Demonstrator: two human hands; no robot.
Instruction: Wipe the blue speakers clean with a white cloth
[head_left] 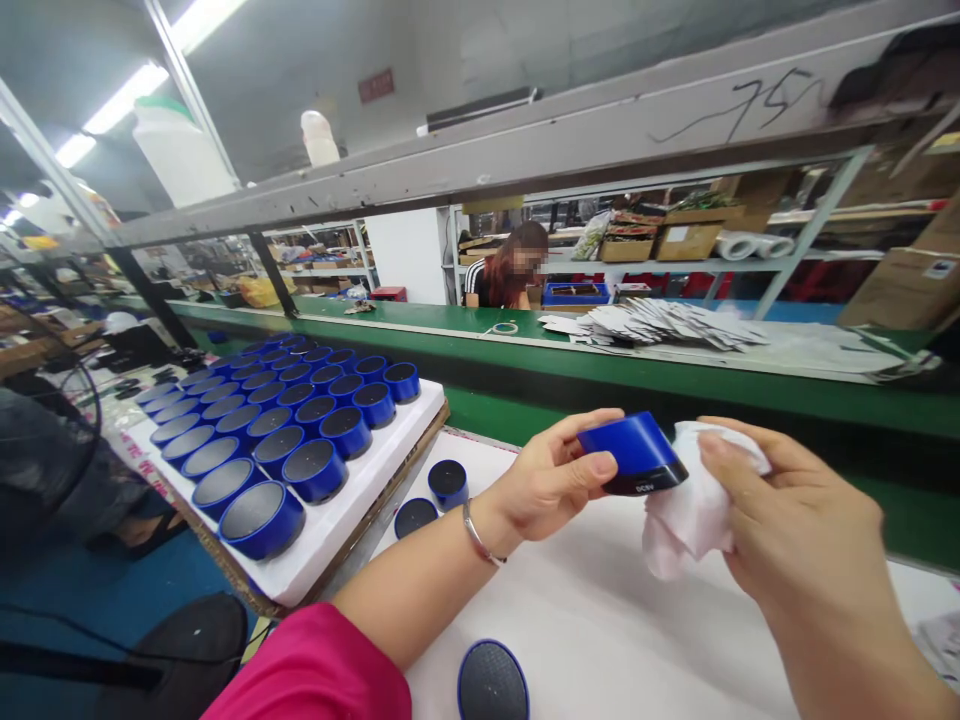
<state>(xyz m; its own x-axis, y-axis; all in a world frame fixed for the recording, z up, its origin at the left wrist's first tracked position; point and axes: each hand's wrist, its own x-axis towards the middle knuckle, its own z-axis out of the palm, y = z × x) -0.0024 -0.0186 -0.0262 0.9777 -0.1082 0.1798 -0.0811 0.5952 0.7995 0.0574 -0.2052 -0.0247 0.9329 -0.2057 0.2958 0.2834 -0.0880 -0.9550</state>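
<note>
Above the white work surface (585, 620), my left hand (555, 475) grips a round blue speaker (626, 440), tilted on its side, with a black band and small pale lettering at its lower edge. My right hand (780, 510) pinches a crumpled white cloth (694, 500), which touches or nearly touches the speaker's right end. Beneath my left forearm stand two more blue speakers, one (448, 485) upright and another (415, 518) partly covered by the arm. Close to the front edge lies a further speaker (493, 682) with its dark mesh face up.
To the left, a white-covered board (409, 430) carries rows of several blue speakers. A green conveyor (487, 415) runs behind, with white sheets (667, 325) piled beyond it. Overhead crosses a metal shelf (450, 165). Across the line sits a person (506, 275).
</note>
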